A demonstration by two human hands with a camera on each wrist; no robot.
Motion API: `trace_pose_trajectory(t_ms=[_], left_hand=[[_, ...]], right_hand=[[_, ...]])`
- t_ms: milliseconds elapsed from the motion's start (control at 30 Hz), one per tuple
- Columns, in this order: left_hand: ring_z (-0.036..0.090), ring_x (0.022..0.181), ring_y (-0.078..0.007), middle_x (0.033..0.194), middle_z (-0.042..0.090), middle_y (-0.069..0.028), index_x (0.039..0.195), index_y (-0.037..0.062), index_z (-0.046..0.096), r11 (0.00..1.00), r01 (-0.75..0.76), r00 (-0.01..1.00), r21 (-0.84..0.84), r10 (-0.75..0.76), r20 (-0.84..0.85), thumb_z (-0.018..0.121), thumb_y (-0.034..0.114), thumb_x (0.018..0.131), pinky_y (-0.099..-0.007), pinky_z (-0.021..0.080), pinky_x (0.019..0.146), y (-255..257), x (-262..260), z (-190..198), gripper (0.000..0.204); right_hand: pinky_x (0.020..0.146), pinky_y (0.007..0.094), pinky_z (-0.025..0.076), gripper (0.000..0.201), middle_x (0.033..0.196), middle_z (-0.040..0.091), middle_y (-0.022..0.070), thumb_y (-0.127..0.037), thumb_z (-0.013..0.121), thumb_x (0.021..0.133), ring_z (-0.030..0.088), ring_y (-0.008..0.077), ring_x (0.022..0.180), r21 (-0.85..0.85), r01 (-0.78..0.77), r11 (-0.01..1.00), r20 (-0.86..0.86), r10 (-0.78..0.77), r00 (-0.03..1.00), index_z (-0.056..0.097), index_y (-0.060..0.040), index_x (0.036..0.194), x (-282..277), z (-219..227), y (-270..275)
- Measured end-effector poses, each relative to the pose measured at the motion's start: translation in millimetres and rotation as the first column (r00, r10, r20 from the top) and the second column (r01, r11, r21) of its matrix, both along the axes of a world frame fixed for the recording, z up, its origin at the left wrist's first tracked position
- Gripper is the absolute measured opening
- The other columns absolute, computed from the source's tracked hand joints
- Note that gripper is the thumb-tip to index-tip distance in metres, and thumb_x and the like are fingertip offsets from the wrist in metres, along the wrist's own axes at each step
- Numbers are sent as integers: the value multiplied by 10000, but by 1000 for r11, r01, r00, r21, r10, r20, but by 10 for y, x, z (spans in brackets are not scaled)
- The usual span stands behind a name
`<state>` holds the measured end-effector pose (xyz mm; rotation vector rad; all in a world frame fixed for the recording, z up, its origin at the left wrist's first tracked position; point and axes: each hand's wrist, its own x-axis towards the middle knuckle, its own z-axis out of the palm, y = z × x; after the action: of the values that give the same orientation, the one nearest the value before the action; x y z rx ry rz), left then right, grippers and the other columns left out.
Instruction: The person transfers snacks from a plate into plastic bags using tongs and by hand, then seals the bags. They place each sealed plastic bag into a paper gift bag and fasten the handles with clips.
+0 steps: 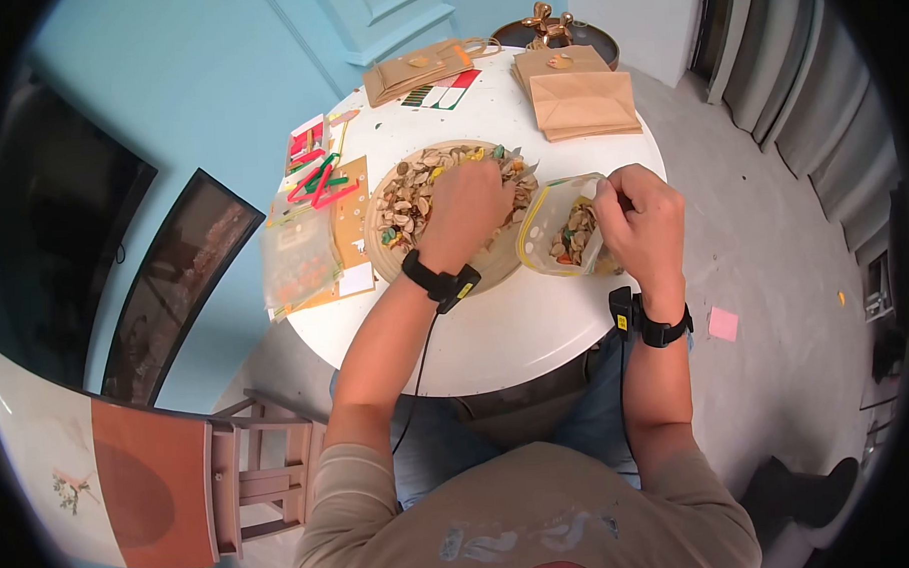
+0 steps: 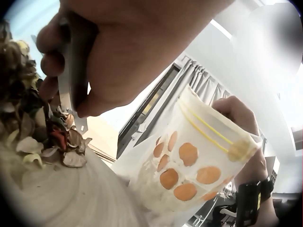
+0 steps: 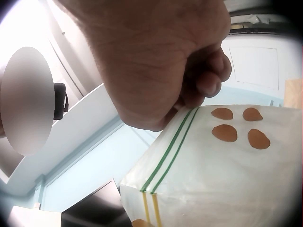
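Note:
Dried petals and leaves (image 1: 408, 197) lie heaped on a round woven-looking mat (image 1: 494, 271). Over the heap, my left hand (image 1: 467, 208) points down with its fingers mostly hidden in the head view. The left wrist view shows that hand's (image 2: 137, 47) fingers curled round a grey, flat, strip-like object (image 2: 78, 61), its lower end beside the petals. Right of the mat, my right hand (image 1: 645, 222) pinches the rim of a translucent zip bag (image 1: 562, 195) with orange dots. The bag stands with its mouth open and some dried pieces (image 1: 571, 238) inside.
Brown paper bags (image 1: 583, 104) stand at the back right, another stack (image 1: 417, 70) at the back left. Red and green clips (image 1: 321, 180), a clear packet (image 1: 301, 254) and cardboard (image 1: 352, 212) lie left of the mat. A pink note (image 1: 723, 323) is on the floor.

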<state>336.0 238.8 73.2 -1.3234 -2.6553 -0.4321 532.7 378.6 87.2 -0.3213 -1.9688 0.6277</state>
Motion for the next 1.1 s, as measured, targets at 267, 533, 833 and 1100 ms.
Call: trace_pose_trajectory(t_ms=[267,533,833,1100], left_hand=[[785,872,-451,877,785,-256,947,-9,823,974,-81,997,-210,83,4,776,388,982,-545,634,809,-495,98,94,402],[760,815,-444,800,751,-245,968,14,812,989,-123,992,-83,122,-15,801,366,971,-542,606,741,-1043,424,209,351],[763,725,-398,854,761,-206,950,13,718,999,-38,989,35,42,-140,785,303,990,-495,623,667,-1018,713,-170,301],[762,754,-416,850,754,-212,950,4,713,987,-163,969,9,161,-186,798,310,985,-512,616,688,-1052,536,-212,319]], right_hand=[[595,413,519,130,721,651,185,-33,723,886,620,336,589,10,0,1000,0,0,1000,680,52,798,32,13,23],[595,405,524,120,731,666,183,-33,721,880,636,330,595,5,4,1000,-12,-4,1000,687,49,799,58,22,30],[594,405,528,125,726,670,181,-44,723,889,646,322,594,-9,1,1000,13,-1,1000,697,44,803,43,40,0],[598,411,530,131,732,670,180,-43,726,893,645,328,596,6,-6,1000,14,6,1000,695,44,800,38,20,27]])
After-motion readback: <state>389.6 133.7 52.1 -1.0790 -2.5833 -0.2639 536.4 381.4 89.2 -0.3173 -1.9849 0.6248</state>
